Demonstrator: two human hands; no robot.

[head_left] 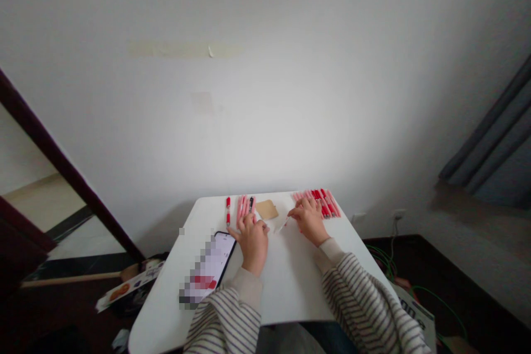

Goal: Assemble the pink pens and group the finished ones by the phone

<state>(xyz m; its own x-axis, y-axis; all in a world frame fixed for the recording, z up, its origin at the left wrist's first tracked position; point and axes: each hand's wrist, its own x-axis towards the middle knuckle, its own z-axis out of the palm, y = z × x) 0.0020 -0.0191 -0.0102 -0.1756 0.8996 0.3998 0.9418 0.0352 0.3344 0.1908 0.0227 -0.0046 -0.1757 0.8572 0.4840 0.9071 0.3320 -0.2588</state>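
My left hand (pixel 254 240) rests over the near ends of several pink pens (pixel 241 207), its little finger stretched toward the phone. The thumb and forefinger look pinched, but what is between them is too small to make out. A black pen (pixel 251 202) lies among the pink ones, its lower end by my fingers. My right hand (pixel 310 220) is closed on a thin white stick, perhaps a pen refill (pixel 283 225), slanting down to the left. Just beyond that hand lies a row of pink and red pens (pixel 329 203), partly covered by my fingers.
A white table (pixel 286 287) stands against the wall. On it lie a tan paper piece (pixel 267 209), a red pen (pixel 228 211) standing apart at the left, and a phone (pixel 211 265) with its screen lit. Green cables (pixel 385 260) run along the floor at right.
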